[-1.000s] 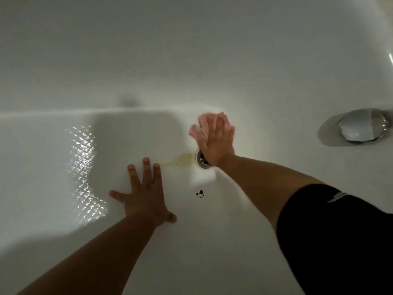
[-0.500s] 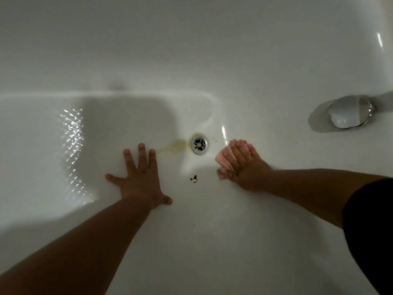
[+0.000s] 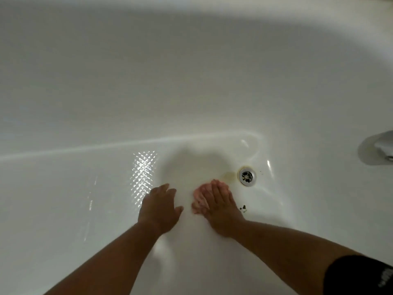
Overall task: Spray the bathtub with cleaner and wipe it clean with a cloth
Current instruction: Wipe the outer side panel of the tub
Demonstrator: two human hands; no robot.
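Note:
The white bathtub point(image 3: 191, 92) fills the view. My right hand point(image 3: 219, 207) lies flat with straight fingers on a pink cloth point(image 3: 200, 199), pressing it to the tub floor just left of the metal drain point(image 3: 246, 177). A yellowish stain point(image 3: 228, 176) sits beside the drain. My left hand point(image 3: 159, 207) rests flat on the tub floor, a little left of the cloth, holding nothing. No spray bottle is in view.
A chrome overflow fitting point(image 3: 382, 147) sits on the tub wall at the right edge. A small dark speck of dirt point(image 3: 243, 208) lies on the floor right of my right hand. A textured patch point(image 3: 143, 177) glints left of my hands.
My right hand has slid the cloth from right of the drain to its left, close to my left hand. The view has shifted, so the drain now sits further right.

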